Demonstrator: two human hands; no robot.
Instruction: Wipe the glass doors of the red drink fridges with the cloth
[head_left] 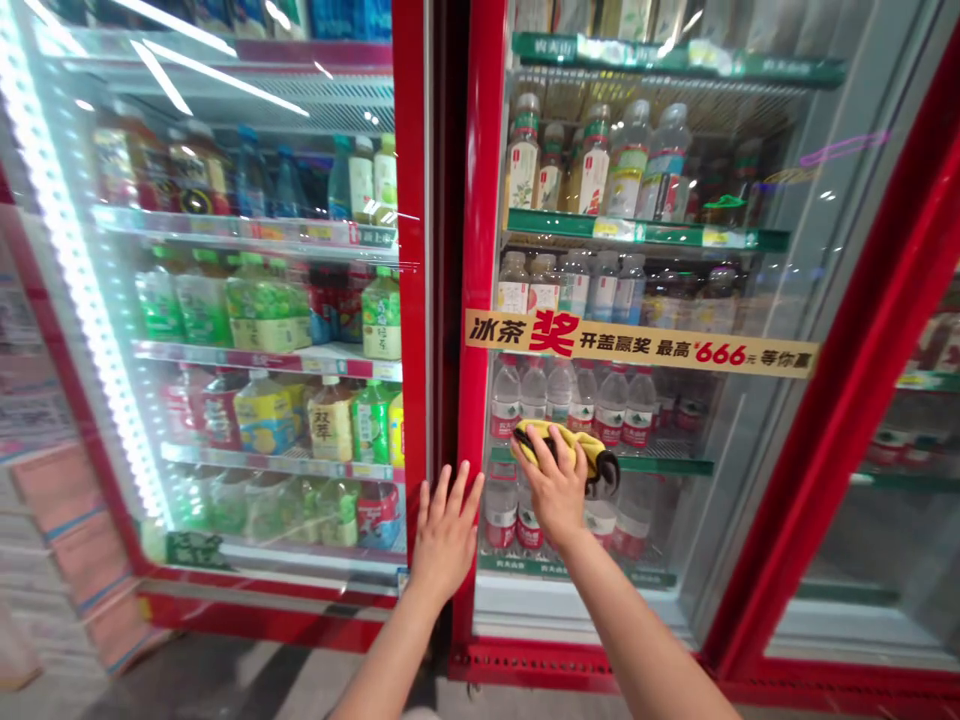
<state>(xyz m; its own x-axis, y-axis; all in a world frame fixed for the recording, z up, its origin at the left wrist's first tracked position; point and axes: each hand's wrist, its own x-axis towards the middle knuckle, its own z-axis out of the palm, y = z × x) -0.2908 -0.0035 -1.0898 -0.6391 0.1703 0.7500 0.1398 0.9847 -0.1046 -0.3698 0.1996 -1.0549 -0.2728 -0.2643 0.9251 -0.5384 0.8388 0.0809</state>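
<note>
My right hand [556, 485] presses a folded yellow cloth [574, 440] with dark edging against the glass door [720, 420] of the right fridge, its fingers spread over the cloth. A beige sticker strip [641, 343] with printed characters crosses the glass above that hand. My left hand [446, 535] lies with fingers apart at the red door frame [480, 250], beside the dark gap between the two fridges, and holds nothing. Behind the glass, water bottles [611, 405] with red and white labels stand on the shelves near the cloth.
On the left, a lit fridge [411, 300] holds several shelves of drinks [262, 300]. Stacked cartons [71, 545] stand on the floor at the far left. Another red-framed fridge [847, 420] is at the right. Grey floor [225, 670] shows below.
</note>
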